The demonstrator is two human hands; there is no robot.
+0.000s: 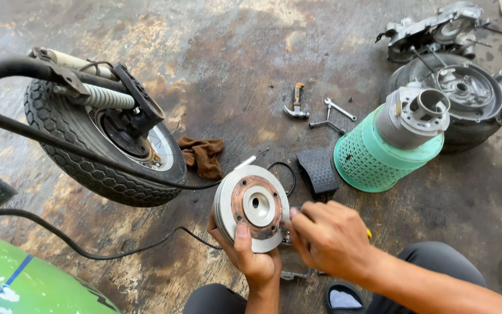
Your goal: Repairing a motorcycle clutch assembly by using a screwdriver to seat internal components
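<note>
One scooter wheel (pixel 103 145) far left with its spring shock, one brown rag (pixel 203 156) beside it. My left hand (pixel 250 256) is clamped on the round metal drum (pixel 252 206), held upright off the floor, thumb on its face. My right hand (pixel 327 235) is closed at the drum's right edge; a bit of yellow shows behind it, can't tell what. Risk: one-hand grip on greasy metal, drum could slip onto the concrete. Right: one hammer (pixel 296 104), two wrenches (pixel 333 115), one green basket (pixel 373 156), one second wheel (pixel 466 102)
</note>
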